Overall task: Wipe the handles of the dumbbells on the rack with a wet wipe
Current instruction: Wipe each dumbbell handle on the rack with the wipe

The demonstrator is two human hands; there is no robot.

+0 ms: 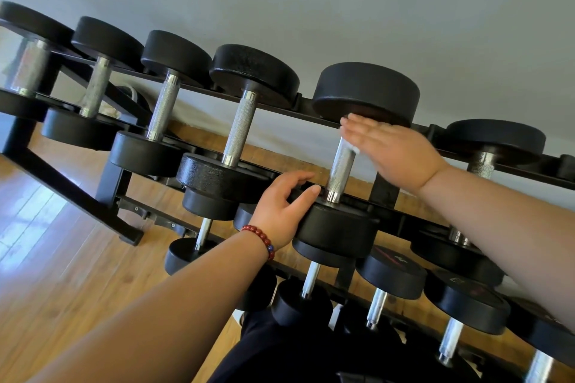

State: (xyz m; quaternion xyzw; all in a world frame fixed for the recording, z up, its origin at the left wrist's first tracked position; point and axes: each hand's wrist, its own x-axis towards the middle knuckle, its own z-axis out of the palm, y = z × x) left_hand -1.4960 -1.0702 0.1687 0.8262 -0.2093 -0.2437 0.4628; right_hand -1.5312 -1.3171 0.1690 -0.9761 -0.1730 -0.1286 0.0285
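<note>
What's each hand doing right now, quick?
Left hand: grips the near black round dumbbell head.
Right hand: open and flat, pressing a white wet wipe against that dumbbell's knurled steel handle.

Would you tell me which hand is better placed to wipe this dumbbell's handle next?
The right hand: held flat, it presses the wet wipe against the top of the handle. The left hand grips the near dumbbell head, steadying it.

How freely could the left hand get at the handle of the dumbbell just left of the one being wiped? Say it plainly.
Probably yes: the left hand grips the wiped dumbbell's near head, and the neighbouring handle stands bare close by, with nothing in front.
</note>
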